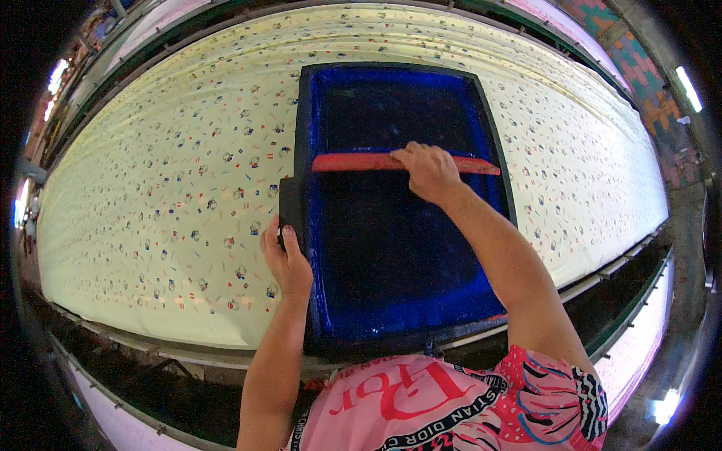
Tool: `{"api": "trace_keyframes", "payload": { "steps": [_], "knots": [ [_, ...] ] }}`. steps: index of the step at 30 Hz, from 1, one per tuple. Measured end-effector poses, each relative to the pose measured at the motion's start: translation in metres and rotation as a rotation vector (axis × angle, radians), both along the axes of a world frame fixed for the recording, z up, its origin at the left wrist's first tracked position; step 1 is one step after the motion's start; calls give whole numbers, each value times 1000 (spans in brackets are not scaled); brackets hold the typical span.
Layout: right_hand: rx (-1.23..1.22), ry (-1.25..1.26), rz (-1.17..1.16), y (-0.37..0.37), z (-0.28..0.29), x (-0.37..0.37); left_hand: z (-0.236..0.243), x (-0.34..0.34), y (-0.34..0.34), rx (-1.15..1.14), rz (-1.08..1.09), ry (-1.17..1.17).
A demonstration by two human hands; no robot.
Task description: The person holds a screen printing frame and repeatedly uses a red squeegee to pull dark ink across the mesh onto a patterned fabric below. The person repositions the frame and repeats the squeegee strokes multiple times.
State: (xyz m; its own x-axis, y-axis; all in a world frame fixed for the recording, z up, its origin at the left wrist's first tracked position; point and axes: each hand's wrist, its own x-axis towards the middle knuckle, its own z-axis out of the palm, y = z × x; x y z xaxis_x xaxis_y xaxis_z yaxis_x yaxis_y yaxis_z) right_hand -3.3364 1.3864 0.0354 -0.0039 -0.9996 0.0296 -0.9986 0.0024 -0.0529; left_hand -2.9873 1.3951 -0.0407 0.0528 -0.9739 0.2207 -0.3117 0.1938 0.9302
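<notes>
A large screen-printing frame (295, 135) with dark edges lies on pale yellow printed fabric (218, 165). Its mesh is coated in deep blue ink (406, 263). Across the frame's width, a bit above its middle, rests a long red squeegee (353, 162). My right hand (430, 173) grips the squeegee from above near its middle, fingers wrapped over the bar. At the frame's left side, my left hand (287, 259) holds the frame's outer edge, thumb and fingers around it.
The fabric covers a long table, with small coloured motifs all over it. A dark rail (143, 334) runs along the near table edge. Beyond that gap, other pale tables (639, 338) stand behind and at the sides. Brick-patterned flooring (647, 83) shows at the far right.
</notes>
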Motion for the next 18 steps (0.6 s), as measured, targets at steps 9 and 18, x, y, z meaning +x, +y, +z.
{"api": "trace_keyframes", "payload": {
  "steps": [9, 18],
  "knots": [
    [-71, 69, 10, -146, -15, -84, 10, -5, 4, 96, 125, -87],
    [-187, 25, 9, -227, -20, -133, 5, -2, 3, 36, 173, -237]
  ]
}}
